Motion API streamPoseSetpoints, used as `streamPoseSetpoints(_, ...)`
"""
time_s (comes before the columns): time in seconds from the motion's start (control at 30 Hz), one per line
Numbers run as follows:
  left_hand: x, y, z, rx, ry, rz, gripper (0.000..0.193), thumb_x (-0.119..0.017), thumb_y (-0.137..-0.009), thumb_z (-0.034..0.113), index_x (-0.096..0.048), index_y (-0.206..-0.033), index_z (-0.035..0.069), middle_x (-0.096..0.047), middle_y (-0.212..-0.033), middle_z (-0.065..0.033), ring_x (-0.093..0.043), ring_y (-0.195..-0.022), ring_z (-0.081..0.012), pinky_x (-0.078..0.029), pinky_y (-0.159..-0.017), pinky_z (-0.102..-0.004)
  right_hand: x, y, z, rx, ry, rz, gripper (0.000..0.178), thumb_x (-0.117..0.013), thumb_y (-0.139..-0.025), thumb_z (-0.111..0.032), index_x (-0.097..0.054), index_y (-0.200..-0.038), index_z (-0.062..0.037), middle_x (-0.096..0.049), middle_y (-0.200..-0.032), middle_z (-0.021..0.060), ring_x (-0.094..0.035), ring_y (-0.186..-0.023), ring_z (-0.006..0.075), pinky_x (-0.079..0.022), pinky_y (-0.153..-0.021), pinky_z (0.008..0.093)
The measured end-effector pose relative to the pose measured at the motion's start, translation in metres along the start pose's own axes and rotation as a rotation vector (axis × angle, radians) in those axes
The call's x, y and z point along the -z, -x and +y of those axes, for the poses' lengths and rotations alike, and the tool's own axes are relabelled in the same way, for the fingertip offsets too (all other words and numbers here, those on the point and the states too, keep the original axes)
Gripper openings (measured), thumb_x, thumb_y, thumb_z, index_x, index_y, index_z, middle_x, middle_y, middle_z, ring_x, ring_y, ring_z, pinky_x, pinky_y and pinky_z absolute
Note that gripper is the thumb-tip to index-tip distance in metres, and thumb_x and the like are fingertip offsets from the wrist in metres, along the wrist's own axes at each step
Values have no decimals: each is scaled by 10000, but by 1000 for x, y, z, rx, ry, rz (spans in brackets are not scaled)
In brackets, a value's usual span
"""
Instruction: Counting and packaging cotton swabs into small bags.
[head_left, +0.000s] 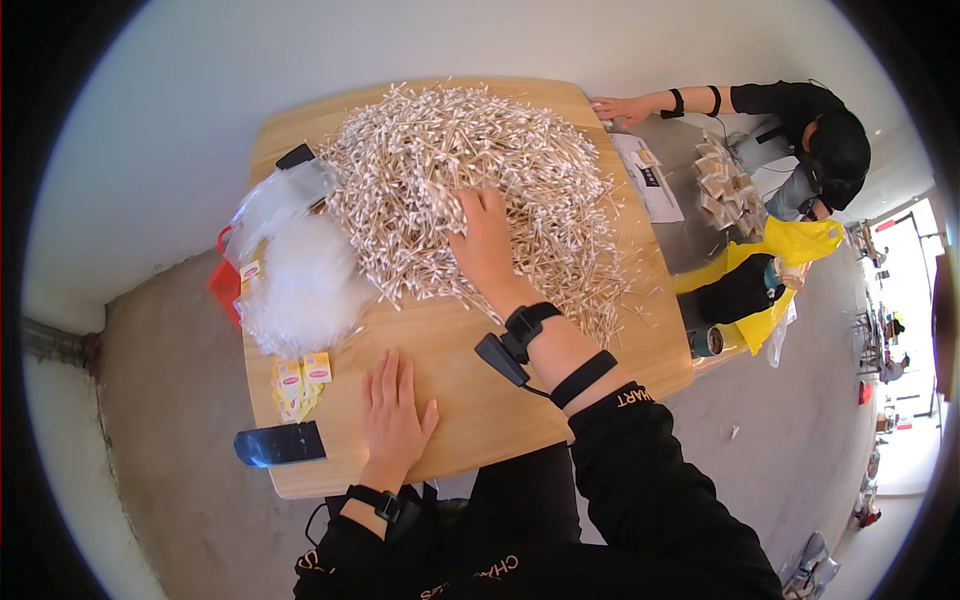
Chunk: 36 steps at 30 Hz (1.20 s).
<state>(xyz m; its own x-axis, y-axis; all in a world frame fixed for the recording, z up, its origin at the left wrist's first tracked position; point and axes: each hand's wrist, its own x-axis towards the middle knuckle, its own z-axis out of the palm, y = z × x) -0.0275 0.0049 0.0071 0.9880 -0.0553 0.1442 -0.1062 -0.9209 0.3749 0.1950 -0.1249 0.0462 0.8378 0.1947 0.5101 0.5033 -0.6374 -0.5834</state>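
A large heap of cotton swabs (560, 200) with white tips and pale wooden sticks spreads over the far part of the wooden table (480, 400). My right hand (487, 245) reaches into the middle of it, fingers curled down around some swabs; the fingertips are partly hidden among the sticks. Flat on the bare wood at the near side lies my left hand (392, 415), fingers stretched out, holding nothing. Just left of it is a small pile of yellow and white printed cards (300, 382).
Clear plastic bags (305, 285) lie along the table's left edge, with a dark blue object (280, 444) nearer me. To the right, another person (800, 130) sits at a metal table holding small packets (727, 185) and a yellow bag (800, 240).
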Motion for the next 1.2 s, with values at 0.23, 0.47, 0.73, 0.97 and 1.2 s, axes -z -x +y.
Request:
streamPoseSetpoints(0.23,-3,1,-6,14,4,-6,617,-593,-759,273,-395,-1265,-18,-321,-1367,-187,-267,-1293,-332,-186,-1070,-480,8,29,0,23,-188,-98,541,-723,-654,-117,-494,-1139,-52,-423,-1068,137,-433,-1037,312,-388,-884,381)
streamPoseSetpoints(0.47,3,-3,-4,1,135,11,610,-622,-740,196,-394,-1264,-16,-333,-1349,-202,-292,-1271,-355,-230,-1048,-484,34,-12,69,-232,365,108,700,-769,-629,-242,-455,-1239,-103,-359,-1131,199,-380,-1078,361,-358,-915,406)
streamPoseSetpoints(0.73,5,-76,23,348,1038,-23,693,-627,-813,134,-239,-1381,50,-284,-1373,-183,-360,-1225,-347,-325,-992,-430,35,-46,101,-356,424,-168,635,-753,-644,-192,-482,-1217,-154,-388,-1165,193,-388,-1094,405,-354,-911,475)
streamPoseSetpoints(0.97,-2,-140,19,870,1738,12,746,-669,-800,254,-215,-1381,135,-379,-1228,-105,-444,-1073,-252,-405,-908,-412,22,-40,70,-175,163,23,409,-710,-657,-98,-581,-1044,-67,-496,-1013,151,-513,-882,347,-445,-777,397)
streamPoseSetpoints(1.2,-3,-168,23,921,1863,-101,518,-667,-797,327,-424,-1218,146,-421,-1098,-81,-457,-968,-243,-424,-848,-461,24,-1,31,22,-278,9,446,-676,-664,-35,-547,-1090,-70,-440,-1048,130,-484,-945,310,-436,-786,380)
